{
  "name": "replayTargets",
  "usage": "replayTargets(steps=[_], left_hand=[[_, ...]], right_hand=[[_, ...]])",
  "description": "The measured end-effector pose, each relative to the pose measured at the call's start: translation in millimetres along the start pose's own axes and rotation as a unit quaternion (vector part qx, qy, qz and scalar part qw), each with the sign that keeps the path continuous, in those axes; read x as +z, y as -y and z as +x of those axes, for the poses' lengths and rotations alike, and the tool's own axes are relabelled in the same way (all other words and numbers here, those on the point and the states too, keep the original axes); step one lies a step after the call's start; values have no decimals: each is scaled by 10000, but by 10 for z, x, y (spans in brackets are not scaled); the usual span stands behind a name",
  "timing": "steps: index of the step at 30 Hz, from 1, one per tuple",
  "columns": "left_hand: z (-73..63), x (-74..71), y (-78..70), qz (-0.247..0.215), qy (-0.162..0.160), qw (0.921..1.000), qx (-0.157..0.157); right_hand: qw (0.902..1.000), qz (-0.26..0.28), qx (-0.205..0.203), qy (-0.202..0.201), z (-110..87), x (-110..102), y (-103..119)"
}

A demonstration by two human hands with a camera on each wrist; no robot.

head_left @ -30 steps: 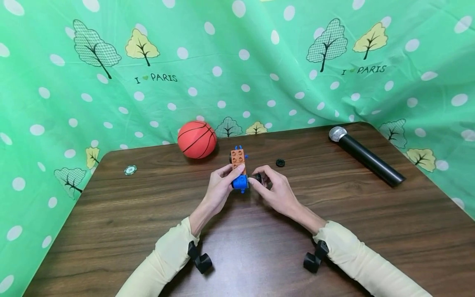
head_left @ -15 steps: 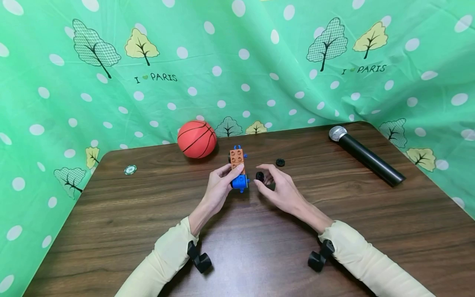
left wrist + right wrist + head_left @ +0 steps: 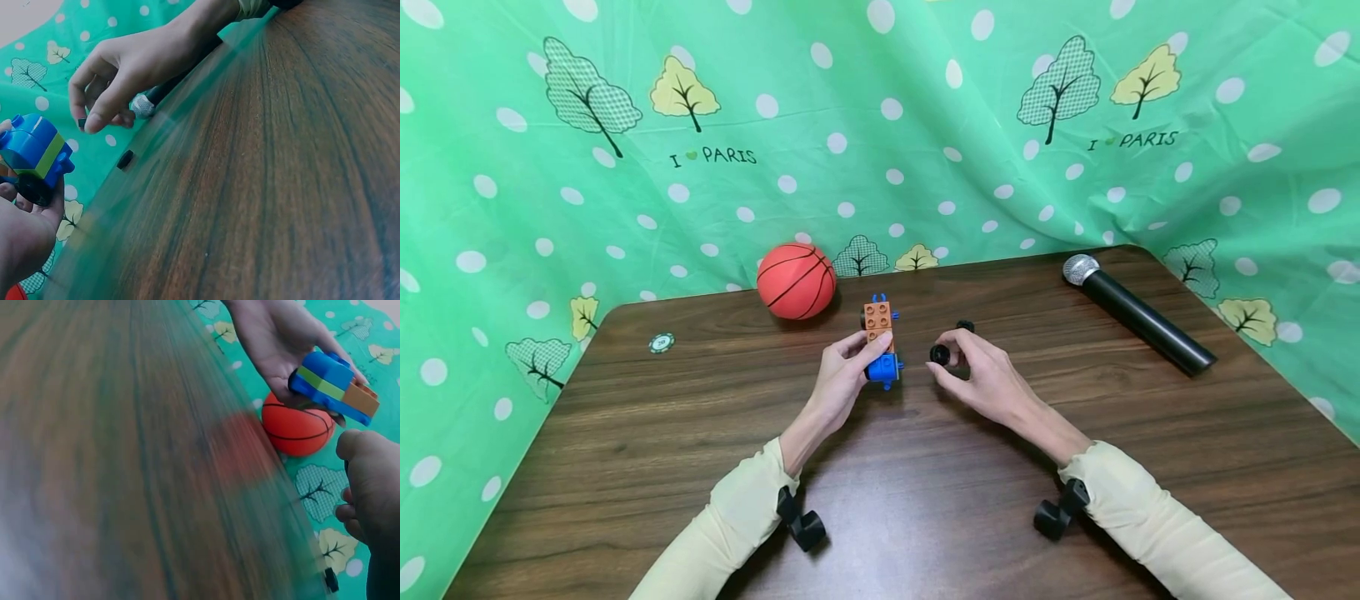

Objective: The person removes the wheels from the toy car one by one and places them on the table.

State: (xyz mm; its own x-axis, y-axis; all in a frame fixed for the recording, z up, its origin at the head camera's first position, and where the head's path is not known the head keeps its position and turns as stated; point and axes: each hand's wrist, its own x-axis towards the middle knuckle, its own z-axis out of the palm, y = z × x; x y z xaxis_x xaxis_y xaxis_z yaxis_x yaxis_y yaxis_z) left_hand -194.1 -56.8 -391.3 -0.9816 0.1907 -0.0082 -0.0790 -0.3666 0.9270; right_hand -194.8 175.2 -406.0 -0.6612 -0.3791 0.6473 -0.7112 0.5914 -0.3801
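Observation:
My left hand (image 3: pixel 838 375) grips a toy car (image 3: pixel 878 337) built from orange and blue blocks, thumb on top. In the left wrist view a yellow-green layer (image 3: pixel 47 156) and a black wheel (image 3: pixel 34 189) show on it. Two blue pegs stick out bare on the car's right side in the head view. To the right, apart from the car, my right hand (image 3: pixel 988 379) pinches a loose black wheel (image 3: pixel 940 354) between thumb and fingers. Just behind that hand another black wheel (image 3: pixel 966 325) lies on the table, partly hidden in the head view.
A small red basketball (image 3: pixel 796 282) sits at the table's back edge, behind the car. Toward the back right lies a black microphone (image 3: pixel 1138 317) with a silver head. A green-and-white poker chip (image 3: pixel 662 343) is on the left. Green polka-dot cloth (image 3: pixel 880 125) hangs behind the wooden table (image 3: pixel 910 517).
My right hand has drawn away from the car to the right, taking the pinched wheel with it and partly covering the wheel on the table. The left hand and car stay nearly still.

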Motion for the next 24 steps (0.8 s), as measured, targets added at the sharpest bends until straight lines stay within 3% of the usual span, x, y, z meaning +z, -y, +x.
replayTargets(steps=[10, 24], left_hand=[[10, -9, -1, 25, -117, 9999, -39], [2, -5, 9, 129, -231, 9996, -118]], right_hand=[[9992, -254, 94, -283, -52, -100, -187], [9928, -531, 1056, -194, -88, -242, -476]])
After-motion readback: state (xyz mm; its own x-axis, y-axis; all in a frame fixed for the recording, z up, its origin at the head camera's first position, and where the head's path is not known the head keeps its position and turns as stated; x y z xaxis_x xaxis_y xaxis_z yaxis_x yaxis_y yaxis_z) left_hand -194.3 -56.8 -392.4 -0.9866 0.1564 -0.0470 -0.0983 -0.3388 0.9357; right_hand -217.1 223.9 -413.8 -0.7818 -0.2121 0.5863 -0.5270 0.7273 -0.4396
